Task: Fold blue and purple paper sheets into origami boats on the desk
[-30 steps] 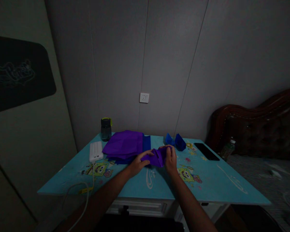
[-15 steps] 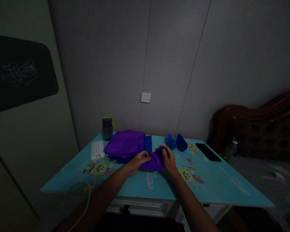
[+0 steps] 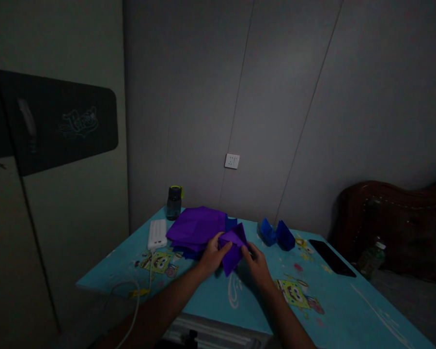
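Note:
A folded purple paper piece is lifted just above the blue cartoon-printed table. My left hand pinches its left side and my right hand pinches its right side. Behind the hands lies a stack of purple paper sheets over some blue sheets. To the right of the stack stand two small blue folded paper shapes.
A white power bank with a cable lies at the table's left, a dark bottle with a green lid behind it. A black phone lies at the right. A dark wooden headboard and a plastic bottle are further right.
The purple piece has been raised off the table and turned so a corner points down, both hands still on it. The camera has swung to the left.

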Demonstrator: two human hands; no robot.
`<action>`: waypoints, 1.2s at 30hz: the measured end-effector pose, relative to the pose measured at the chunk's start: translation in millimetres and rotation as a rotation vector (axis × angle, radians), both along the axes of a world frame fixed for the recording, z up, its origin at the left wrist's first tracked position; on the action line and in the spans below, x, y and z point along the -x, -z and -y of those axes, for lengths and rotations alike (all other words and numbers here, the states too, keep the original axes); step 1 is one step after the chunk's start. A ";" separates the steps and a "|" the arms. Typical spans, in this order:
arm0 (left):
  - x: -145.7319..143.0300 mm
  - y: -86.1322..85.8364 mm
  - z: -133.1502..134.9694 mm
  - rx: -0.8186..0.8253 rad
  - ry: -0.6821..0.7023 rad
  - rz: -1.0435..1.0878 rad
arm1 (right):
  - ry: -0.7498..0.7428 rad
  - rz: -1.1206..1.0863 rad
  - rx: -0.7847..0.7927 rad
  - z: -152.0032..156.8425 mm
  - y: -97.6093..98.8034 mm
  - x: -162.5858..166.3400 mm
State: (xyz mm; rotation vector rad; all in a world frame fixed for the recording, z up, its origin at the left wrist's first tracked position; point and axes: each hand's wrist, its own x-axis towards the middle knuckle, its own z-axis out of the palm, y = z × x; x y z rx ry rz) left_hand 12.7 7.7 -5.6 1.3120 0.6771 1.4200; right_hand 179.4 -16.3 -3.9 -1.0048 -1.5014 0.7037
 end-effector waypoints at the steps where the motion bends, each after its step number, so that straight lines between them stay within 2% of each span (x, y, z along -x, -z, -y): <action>1: 0.4 1.6 -0.1 -0.055 -0.044 -0.066 | -0.013 0.012 0.013 0.0 0.2 1.0; 3: 1.0 5.2 0.9 -0.113 -0.133 -0.177 | -0.031 0.017 0.019 1.6 -1.7 2.6; 6: 1.6 9.1 3.1 -0.072 -0.259 -0.227 | -0.058 -0.009 0.024 6.9 -8.0 4.1; 7: 1.8 9.4 4.0 -0.060 -0.257 -0.231 | -0.068 -0.020 0.033 8.6 -10.1 4.5; 12: 2.4 3.9 11.5 -0.091 -0.056 -0.278 | -0.133 -0.069 0.085 9.6 -11.9 5.7; 17: -1.6 1.5 17.3 -0.078 -0.094 -0.268 | -0.121 -0.027 0.101 2.0 -1.9 3.3; 25: -3.4 4.0 14.5 -0.166 -0.137 -0.410 | 0.110 0.184 0.026 3.5 1.2 9.5; 30: -2.1 5.2 14.7 -0.277 -0.195 -0.546 | 0.252 0.325 -0.095 5.8 3.0 15.8; 36: -3.6 11.0 17.7 -0.321 -0.119 -0.589 | 0.497 0.648 -0.246 18.2 5.0 34.0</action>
